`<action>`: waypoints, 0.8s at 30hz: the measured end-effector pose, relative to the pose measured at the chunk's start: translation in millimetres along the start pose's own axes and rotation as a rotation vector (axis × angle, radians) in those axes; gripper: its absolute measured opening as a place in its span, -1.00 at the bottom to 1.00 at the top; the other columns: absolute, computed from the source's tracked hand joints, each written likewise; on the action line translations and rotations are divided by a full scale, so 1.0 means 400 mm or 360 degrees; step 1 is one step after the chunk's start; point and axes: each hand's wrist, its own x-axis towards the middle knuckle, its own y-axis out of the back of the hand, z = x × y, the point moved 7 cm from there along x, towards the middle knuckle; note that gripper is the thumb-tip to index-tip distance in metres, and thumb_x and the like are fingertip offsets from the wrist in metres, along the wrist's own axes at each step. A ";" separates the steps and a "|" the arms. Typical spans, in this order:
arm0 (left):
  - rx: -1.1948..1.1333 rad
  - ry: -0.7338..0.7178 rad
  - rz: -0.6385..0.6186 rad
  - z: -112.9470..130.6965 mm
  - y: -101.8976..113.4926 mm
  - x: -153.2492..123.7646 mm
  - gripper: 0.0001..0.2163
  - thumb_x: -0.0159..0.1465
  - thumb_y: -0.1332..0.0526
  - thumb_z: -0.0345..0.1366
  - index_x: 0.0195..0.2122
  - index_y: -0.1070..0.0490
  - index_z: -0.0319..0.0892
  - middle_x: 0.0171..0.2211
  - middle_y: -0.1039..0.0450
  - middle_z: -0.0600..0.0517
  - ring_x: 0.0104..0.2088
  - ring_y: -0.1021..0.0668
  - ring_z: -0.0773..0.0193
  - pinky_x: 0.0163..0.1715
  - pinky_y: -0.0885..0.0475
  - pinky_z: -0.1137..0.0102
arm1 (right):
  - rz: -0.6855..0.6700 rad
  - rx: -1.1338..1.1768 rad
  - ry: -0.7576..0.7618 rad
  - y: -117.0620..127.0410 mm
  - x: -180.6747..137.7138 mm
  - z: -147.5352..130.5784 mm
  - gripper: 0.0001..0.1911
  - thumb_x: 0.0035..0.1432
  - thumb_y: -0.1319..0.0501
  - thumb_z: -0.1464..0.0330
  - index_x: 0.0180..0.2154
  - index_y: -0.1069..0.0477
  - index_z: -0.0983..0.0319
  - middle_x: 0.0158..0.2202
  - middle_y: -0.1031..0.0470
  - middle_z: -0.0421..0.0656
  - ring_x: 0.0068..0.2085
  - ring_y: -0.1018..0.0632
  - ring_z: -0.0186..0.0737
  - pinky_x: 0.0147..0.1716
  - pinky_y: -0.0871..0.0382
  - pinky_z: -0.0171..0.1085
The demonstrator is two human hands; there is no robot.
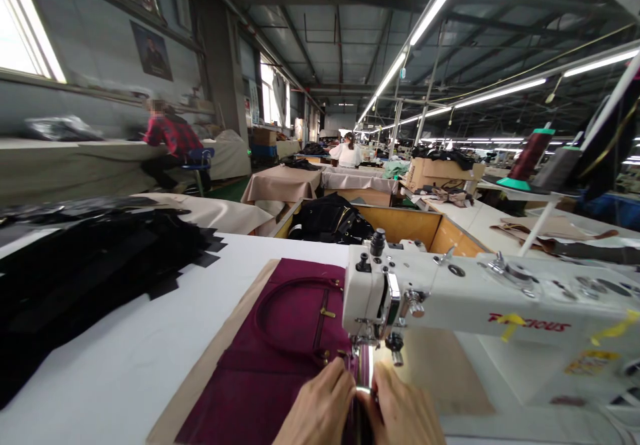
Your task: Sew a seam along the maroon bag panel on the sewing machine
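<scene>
Head view. Your left hand (320, 408) and right hand (403, 410) meet knuckle to knuckle directly under the needle of the white sewing machine (480, 312), both pinching the near edge of the maroon bag panel (280, 358). Grip reads as fingers clenched on that edge; fingertips are hidden.

Judged step: guiding a seam through the presser foot. The next move likely calls for steady, even feed with both hands kept level.

The panel runs away from your grip to the left, its curved handle (290, 312) lying flat on it just beyond your left hand.

Surface: white worktable (125, 352); stack of black cut pieces (85, 265) well left of the grip. Thread cones (530, 158) far right. Room: long workshop, strip lights, other seated workers far off.
</scene>
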 end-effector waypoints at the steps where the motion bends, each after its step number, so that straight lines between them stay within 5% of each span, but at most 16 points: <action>1: 0.0029 -0.0021 -0.0040 0.002 -0.003 0.000 -0.78 0.35 0.05 -0.53 -0.38 -0.27 -0.15 -0.37 -0.43 0.00 -0.40 -0.54 0.21 -0.42 -0.48 0.44 | 0.0006 -0.0019 -0.0005 -0.001 0.000 -0.002 -0.80 0.44 0.11 0.25 -0.16 -0.20 0.16 -0.45 -0.47 -0.27 -0.58 -0.55 -0.21 -0.65 -0.21 -0.19; 4: 0.0022 0.0012 -0.0052 0.000 0.005 0.003 -0.76 0.36 0.04 -0.54 -0.38 -0.29 -0.16 -0.38 -0.43 0.00 -0.39 -0.56 0.23 -0.42 -0.47 0.46 | -0.0024 0.0041 -0.0004 -0.007 0.000 0.003 -0.84 0.41 0.02 0.22 -0.21 -0.20 0.14 -0.46 -0.47 -0.29 -0.57 -0.55 -0.22 -0.64 -0.21 -0.20; 11: -0.0266 0.0479 -0.0007 -0.044 0.017 0.006 -0.72 0.42 0.03 -0.45 -0.42 -0.33 -0.15 -0.38 -0.41 0.02 -0.41 -0.55 0.35 -0.43 -0.37 0.56 | -0.0162 0.0189 -0.0093 -0.015 -0.001 0.023 -0.82 0.33 -0.12 0.22 -0.33 -0.21 0.12 -0.49 -0.46 -0.32 -0.57 -0.54 -0.24 -0.59 -0.19 -0.22; 24: -0.0364 0.0565 -0.0069 -0.065 0.003 -0.011 -0.78 0.42 0.00 -0.42 -0.32 -0.37 -0.13 -0.33 -0.40 0.04 -0.35 -0.56 0.33 -0.33 -0.40 0.54 | -0.0196 0.0374 -0.0159 -0.003 -0.011 0.036 -0.82 0.40 -0.02 0.20 -0.24 -0.24 0.14 -0.36 -0.53 -0.22 -0.53 -0.57 -0.27 -0.59 -0.27 -0.28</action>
